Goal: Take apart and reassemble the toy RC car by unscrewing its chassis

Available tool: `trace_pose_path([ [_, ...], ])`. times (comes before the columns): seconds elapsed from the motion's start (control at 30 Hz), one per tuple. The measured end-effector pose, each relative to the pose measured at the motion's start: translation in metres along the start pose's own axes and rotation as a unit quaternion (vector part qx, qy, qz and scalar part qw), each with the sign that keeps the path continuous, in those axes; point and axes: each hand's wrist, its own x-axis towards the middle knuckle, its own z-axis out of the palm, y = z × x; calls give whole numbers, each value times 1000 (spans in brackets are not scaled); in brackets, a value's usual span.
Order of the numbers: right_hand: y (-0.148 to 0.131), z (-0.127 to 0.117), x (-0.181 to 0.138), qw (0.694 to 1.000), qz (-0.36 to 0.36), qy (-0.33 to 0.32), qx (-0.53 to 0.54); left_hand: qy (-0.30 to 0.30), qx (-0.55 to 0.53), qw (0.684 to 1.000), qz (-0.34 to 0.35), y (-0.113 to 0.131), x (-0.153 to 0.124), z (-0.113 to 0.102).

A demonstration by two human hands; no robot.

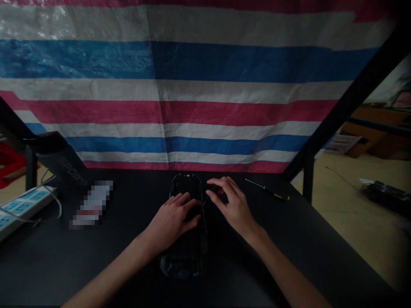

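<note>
Head view: at the far left, a white power strip (28, 207) lay near a dark bottle (66, 160) (lettered SPORT) and a pixelated item (93, 203) on the black table (96, 248). The left hand (176, 216), loosely open with thumb and forefinger apart, rested palm down on a dark toy car (189, 244) near the table's middle. Just beside the car's right edge, the right hand (233, 203) curled (whether around anything, I could not tell), and beyond it lay a yellow-and-black screwdriver (271, 192).
</note>
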Motion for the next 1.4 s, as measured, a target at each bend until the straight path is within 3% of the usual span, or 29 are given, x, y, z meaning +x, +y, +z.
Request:
trace_pose_path([
  [0.23, 0, 0, -1, 999, 5, -8, 36, -14, -4, 1000, -9, 3, 1, -5],
  [0.5, -5, 0, 1, 999, -37, -15, 29, 0, 3, 1000, 2, 0, 1, -2],
  [0.67, -8, -3, 1, 998, -16, -34, 59, -3, -4, 1000, 2, -1, 1, -2],
  [0.87, -6, -2, 0, 999, 1, 0, 36, 3, -12, 1000, 0, -1, 1, -3],
  [1.03, -8, -2, 1, 997, 7, -13, 73, -4, -17, 1000, 1, -2, 1, -3],
  [1.4, -3, -1, -2, 998, 63, 1, 18, -3, -24, 1000, 9, -1, 2, -4],
])
